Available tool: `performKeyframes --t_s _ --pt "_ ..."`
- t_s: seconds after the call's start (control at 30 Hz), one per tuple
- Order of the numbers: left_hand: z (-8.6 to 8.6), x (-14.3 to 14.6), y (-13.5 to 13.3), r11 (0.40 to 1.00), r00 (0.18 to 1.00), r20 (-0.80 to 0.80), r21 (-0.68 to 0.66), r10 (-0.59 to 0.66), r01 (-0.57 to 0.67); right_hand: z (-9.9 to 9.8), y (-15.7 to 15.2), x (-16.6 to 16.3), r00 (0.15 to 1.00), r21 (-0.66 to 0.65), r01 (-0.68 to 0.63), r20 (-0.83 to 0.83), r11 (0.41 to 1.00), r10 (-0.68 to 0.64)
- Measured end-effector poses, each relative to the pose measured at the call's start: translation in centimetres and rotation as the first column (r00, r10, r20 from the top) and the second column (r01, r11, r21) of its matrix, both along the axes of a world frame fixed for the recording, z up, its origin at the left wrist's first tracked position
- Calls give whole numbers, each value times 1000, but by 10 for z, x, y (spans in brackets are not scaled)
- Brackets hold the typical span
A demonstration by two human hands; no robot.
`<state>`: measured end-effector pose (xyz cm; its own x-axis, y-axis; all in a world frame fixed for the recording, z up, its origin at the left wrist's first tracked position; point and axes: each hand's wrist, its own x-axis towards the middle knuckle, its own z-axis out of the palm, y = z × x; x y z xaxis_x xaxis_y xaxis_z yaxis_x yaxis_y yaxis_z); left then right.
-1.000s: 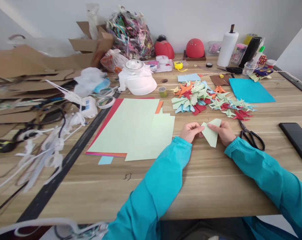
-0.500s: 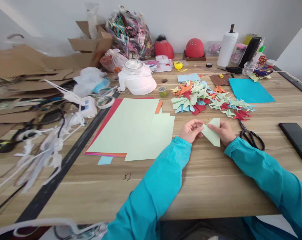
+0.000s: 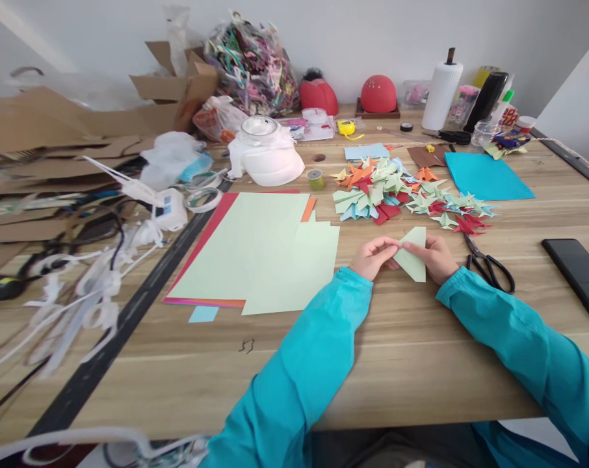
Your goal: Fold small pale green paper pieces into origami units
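Between my two hands is a folded piece of pale green paper (image 3: 415, 259), held just above the wooden table. My left hand (image 3: 375, 256) pinches its left corner with thumb and forefinger. On the other side, my right hand (image 3: 437, 257) grips the paper, its thumb lying over the front and its fingers behind, partly hidden. Beyond my hands lies a heap of folded paper cranes (image 3: 382, 182) in green, red, orange and blue. Sheets of pale green paper (image 3: 255, 253) lie stacked to my left, over red and orange ones.
Black-handled scissors (image 3: 489, 265) lie right of my right hand, with a phone (image 3: 575, 276) farther right. A turquoise sheet (image 3: 489, 177) is behind them. A glass jar wrapped in white (image 3: 265, 153) stands behind the stack. Cables and a white router (image 3: 170, 209) crowd the left side.
My left fingers have closed in along the paper's left corner, and the paper has turned slightly. My right hand keeps its hold. The whole view has shifted a little.
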<state>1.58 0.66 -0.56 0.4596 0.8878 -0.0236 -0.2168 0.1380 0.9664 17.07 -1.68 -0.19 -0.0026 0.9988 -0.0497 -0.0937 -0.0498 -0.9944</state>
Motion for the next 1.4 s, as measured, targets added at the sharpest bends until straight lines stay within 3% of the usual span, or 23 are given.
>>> performKeyframes --t_s 0.17,0.37,0.7,0.93,1.1,1.4 --pt "1 1 -2 992 992 -7 -23 123 -123 1 1 0 999 23 -34 -19 999 35" --pt "-6 3 3 973 971 80 -76 224 -218 2 1 -1 990 67 -116 84 991 111" --pt "-8 2 4 984 978 113 -46 174 -170 0 2 -4 995 109 -105 17 989 103" --pt "-6 2 2 996 992 91 -15 84 -83 -1 1 -5 994 118 52 92 992 -63" --pt "-6 2 3 988 987 71 -64 143 -139 1 -1 -7 975 186 115 165 976 -147" --pt "-11 4 6 981 983 72 -109 171 -162 -4 0 -4 954 228 68 269 971 -130"
